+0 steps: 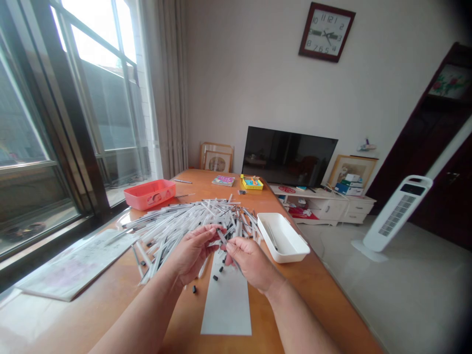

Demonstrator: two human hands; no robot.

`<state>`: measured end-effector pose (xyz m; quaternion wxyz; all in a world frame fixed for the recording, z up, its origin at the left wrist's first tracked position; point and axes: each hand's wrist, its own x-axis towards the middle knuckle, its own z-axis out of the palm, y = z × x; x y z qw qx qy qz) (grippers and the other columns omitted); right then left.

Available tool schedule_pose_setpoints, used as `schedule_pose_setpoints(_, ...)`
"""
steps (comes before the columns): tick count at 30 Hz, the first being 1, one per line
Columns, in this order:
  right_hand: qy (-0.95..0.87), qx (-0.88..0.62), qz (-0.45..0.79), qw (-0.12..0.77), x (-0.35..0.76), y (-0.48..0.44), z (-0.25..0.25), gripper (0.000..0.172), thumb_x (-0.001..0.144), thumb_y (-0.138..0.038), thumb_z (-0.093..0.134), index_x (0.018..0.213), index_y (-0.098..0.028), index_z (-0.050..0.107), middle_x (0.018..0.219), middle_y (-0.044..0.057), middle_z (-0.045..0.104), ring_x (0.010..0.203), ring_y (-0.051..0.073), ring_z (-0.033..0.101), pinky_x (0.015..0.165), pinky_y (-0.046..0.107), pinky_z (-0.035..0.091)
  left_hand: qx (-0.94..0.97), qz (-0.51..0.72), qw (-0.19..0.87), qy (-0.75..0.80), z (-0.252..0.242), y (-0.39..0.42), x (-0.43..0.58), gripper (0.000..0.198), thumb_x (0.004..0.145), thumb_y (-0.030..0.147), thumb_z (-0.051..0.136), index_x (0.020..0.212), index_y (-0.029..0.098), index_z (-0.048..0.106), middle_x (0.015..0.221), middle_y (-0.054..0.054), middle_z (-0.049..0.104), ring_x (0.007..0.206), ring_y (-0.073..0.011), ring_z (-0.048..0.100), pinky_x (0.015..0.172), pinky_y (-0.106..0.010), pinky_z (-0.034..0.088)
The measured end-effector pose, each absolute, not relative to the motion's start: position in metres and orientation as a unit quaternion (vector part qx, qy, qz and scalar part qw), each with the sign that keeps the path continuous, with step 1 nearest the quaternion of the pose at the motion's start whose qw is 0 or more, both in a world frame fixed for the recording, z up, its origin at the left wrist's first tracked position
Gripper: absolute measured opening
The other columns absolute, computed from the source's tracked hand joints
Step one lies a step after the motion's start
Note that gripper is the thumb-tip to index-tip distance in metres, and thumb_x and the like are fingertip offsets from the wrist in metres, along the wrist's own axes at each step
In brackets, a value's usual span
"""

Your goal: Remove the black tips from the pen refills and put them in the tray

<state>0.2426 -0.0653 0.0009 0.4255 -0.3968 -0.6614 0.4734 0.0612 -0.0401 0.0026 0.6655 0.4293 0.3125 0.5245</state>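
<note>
The left hand [191, 253] and right hand [250, 263] were raised close together above the wooden table [313, 280], fingers curled; one white pen [223, 238] was grasped between them; a heap of many similar pens [184, 228] lay just behind; three black pieces [215, 278] were counted on one white paper sheet [224, 307]; one white tray [282, 238] stood to the right.

White wall [239, 73], wall clock [326, 32], tall window [99, 83], curtains [167, 83], dark television [289, 156], low white cabinet [332, 209], pale floor [405, 295]
</note>
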Motion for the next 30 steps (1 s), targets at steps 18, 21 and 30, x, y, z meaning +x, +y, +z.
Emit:
schedule_pose_setpoints(18, -0.589, -0.332, 0.598, 0.43, 0.241, -0.068, 0.002, 0.028, 0.092, -0.043, 0.062, 0.088, -0.016, 0.062, 0.069, 0.002, 0.067, 0.061, 0.012, 0.05, 0.063, 0.025, 0.038, 0.396, 0.552, 0.669, 0.302, -0.002, -0.038, 0.061, 0.016, 0.081, 0.029, 0.078, 0.09, 0.018, 0.072, 0.106, -0.007, 0.072, 0.089, -0.0143, 0.064, 0.081, -0.024, 0.048)
schedule_pose_setpoints(21, -0.551, -0.287, 0.663, 0.418, 0.243, -0.069, 0.004, 0.029, 0.091, -0.043, 0.063, 0.091, -0.014, 0.065, 0.069, 0.005, 0.067, 0.059, 0.012, 0.05, 0.061, 0.025, 0.036, 0.392, 0.544, 0.687, 0.281, 0.004, -0.042, 0.062, 0.015, 0.081, 0.028, 0.078, 0.089, 0.018, 0.071, 0.109, -0.007, 0.072, 0.082, -0.014, 0.064, 0.078, -0.026, 0.049)
schedule_pose_setpoints(30, -0.519, -0.267, 0.694, 0.421, 0.242, -0.068, 0.001, 0.029, 0.092, -0.041, 0.063, 0.096, -0.012, 0.068, 0.07, 0.007, 0.07, 0.057, 0.012, 0.051, 0.058, 0.025, 0.035, 0.398, 0.537, 0.687, 0.285, 0.008, -0.046, 0.065, 0.021, 0.083, 0.032, 0.075, 0.095, 0.015, 0.073, 0.099, -0.008, 0.072, 0.079, -0.0159, 0.066, 0.074, -0.027, 0.052)
